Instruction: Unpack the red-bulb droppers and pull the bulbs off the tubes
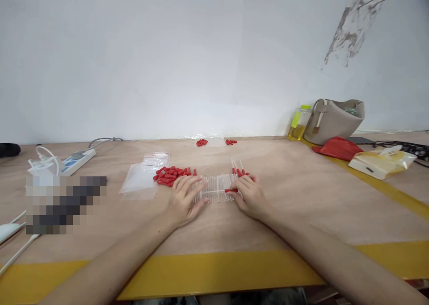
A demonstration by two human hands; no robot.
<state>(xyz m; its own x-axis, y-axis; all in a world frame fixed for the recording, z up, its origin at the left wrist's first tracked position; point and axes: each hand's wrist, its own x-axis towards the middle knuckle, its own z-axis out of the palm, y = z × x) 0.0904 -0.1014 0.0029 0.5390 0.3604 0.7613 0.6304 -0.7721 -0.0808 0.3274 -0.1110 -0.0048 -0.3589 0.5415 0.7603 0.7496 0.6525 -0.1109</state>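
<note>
A row of thin clear tubes [212,188] lies side by side on the brown table. My left hand [184,198] rests at the row's left end, its fingers stretched out and apart, holding nothing that shows. At the right end, my right hand [251,195] pinches a small red rubber cap [230,190] between thumb and finger. Just beyond this hand lie several slim clear sticks [237,164] with red caps at their near ends. A heap of loose red caps [169,174] sits beyond my left hand. The right hand's other fingertips are partly hidden.
Clear plastic bags [139,180] lie left of the heap. Two small groups of red pieces [201,142] are near the wall. A power strip [78,162] stands at left; a bottle [299,123], grey bag [335,121], red pouch [340,148] and tissue pack [372,166] at right.
</note>
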